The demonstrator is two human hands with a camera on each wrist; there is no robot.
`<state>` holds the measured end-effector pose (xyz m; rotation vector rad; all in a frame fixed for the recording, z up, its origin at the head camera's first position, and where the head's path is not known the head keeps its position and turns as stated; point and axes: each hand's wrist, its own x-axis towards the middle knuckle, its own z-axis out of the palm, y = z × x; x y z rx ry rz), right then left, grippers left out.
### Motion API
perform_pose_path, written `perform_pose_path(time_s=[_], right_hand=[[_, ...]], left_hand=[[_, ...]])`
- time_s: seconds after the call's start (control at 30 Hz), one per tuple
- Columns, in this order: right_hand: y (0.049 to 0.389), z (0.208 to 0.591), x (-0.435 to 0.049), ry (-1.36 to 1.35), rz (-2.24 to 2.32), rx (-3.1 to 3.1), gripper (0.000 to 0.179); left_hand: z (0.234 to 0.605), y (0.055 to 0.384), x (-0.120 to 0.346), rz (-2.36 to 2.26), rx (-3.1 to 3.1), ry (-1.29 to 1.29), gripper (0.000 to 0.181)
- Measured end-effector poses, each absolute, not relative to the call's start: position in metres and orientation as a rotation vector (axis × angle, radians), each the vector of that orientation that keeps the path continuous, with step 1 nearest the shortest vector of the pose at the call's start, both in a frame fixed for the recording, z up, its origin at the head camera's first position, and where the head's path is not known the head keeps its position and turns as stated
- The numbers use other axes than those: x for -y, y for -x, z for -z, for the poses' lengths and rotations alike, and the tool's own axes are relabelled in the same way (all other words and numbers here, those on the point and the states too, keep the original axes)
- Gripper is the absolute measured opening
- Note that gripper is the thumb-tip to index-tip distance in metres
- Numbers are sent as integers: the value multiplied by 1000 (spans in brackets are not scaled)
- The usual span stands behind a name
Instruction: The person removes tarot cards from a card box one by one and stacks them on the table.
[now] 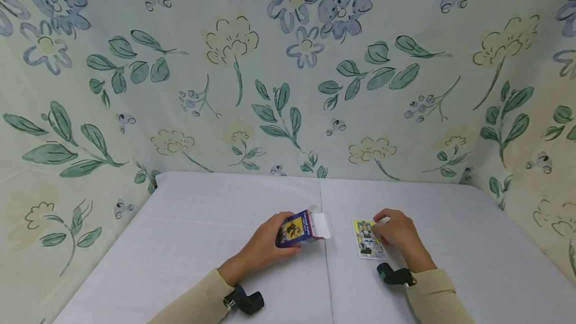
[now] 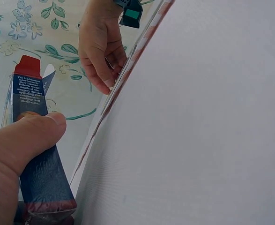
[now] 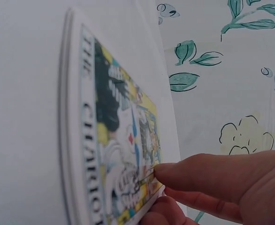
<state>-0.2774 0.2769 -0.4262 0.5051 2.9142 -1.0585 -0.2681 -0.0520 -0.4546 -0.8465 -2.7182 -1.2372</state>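
My left hand [image 1: 261, 248] grips a blue tarot card box [image 1: 292, 230] around its sides, tilted above the table. The box's white end flap [image 1: 321, 225] hangs open toward the right. In the left wrist view, the thumb lies across the box's narrow side [image 2: 46, 180]. A thin stack of tarot cards [image 1: 367, 244] lies face up to the right, with "The Chariot" on top [image 3: 128, 140]. At its far right edge, my right hand [image 1: 401, 236] pinches the cards, thumb on the face and fingers at the edge. Whether cards are inside the box is hidden.
A white cloth covers the table [image 1: 216, 199], with a crease [image 1: 326, 279] running between the box and the cards. Flowered fabric [image 1: 288, 114] hangs behind the table and along both sides. A black wrist camera sits on each sleeve.
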Motion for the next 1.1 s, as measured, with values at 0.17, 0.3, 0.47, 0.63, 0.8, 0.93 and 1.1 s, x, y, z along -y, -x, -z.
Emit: perform_pose_path(time_s=[0.17, 0.3, 0.47, 0.63, 0.8, 0.93, 1.1], right_hand=[[277, 426, -277, -508, 1070, -2906, 27], [277, 426, -277, -516, 1077, -2901, 26], [278, 426, -277, -526, 1080, -2893, 26], [278, 426, -278, -509, 1080, -2895, 26], [278, 424, -277, -495, 1076, -2895, 27], [278, 423, -277, -512, 1079, -2891, 28], [277, 421, -278, -522, 1074, -2890, 29]], left_hand=[[454, 268, 52, 1240, 2715, 848, 80], [454, 268, 53, 1246, 2711, 854, 80], [453, 268, 53, 1253, 2713, 857, 80], [453, 268, 52, 1262, 2714, 854, 80], [454, 268, 53, 1264, 2713, 853, 80], [454, 268, 53, 1256, 2714, 855, 80], [454, 268, 53, 1266, 2711, 858, 81]])
